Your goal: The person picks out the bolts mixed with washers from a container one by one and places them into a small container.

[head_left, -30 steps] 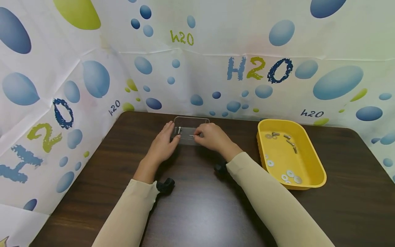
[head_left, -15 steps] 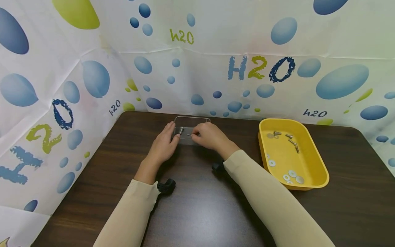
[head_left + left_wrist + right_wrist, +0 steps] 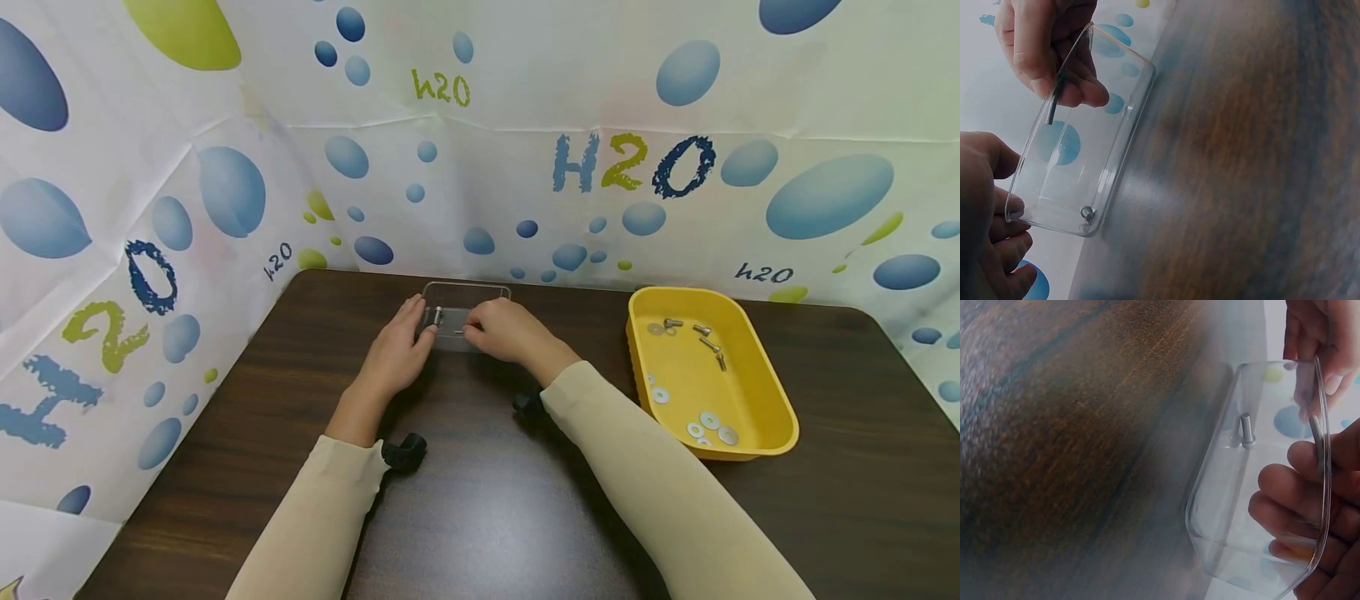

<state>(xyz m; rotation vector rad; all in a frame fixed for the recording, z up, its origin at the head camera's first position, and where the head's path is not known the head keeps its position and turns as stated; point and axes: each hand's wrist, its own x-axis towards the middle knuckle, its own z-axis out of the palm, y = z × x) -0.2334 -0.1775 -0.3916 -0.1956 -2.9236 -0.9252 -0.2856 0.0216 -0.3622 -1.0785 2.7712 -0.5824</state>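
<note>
A clear plastic container (image 3: 468, 340) sits near the table's back edge. My left hand (image 3: 397, 346) holds its left side, with the thumb at the front corner and fingers along the wall. One metal bolt (image 3: 1247, 428) stands on its head inside, near the left end; the left wrist view shows that bolt (image 3: 1087, 214) low in the container. My right hand (image 3: 510, 329) reaches in over the rim and pinches a second threaded bolt (image 3: 1052, 109) between thumb and fingers. The held bolt lies sideways in the head view, its other end hidden by the fingers.
To the right stands a yellow tray (image 3: 776, 408) with several bolts (image 3: 708, 344) and flat washers (image 3: 708, 421) in it. The dark wooden table (image 3: 480, 517) ends at a patterned sheet (image 3: 502, 100) behind and on the left.
My right hand has shifted slightly left with its bolt. The bolt inside the container leaned over at half a second ago and is more upright now. The left hand keeps its place.
</note>
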